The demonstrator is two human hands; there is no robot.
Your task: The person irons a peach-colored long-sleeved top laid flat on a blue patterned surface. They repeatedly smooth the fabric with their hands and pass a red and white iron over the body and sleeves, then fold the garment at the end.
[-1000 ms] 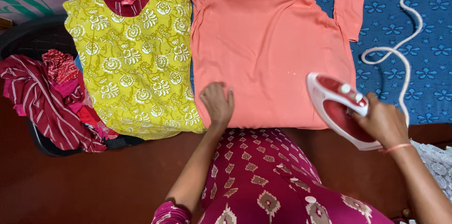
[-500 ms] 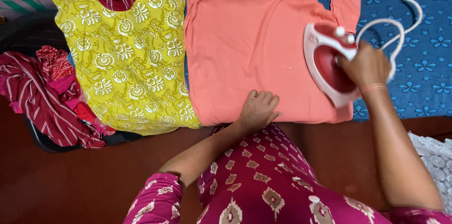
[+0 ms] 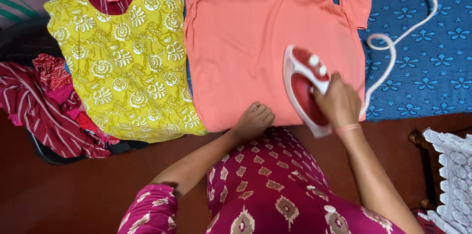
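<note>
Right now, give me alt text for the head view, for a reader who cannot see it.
A person's right hand presses a red and white iron on a coral top spread over a blue flowered cloth, while the left hand rests on the hem. A yellow floral top lies alongside.

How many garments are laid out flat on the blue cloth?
2: the peach top under the iron, and the yellow top to its left. More may lie hidden beneath them.
</note>
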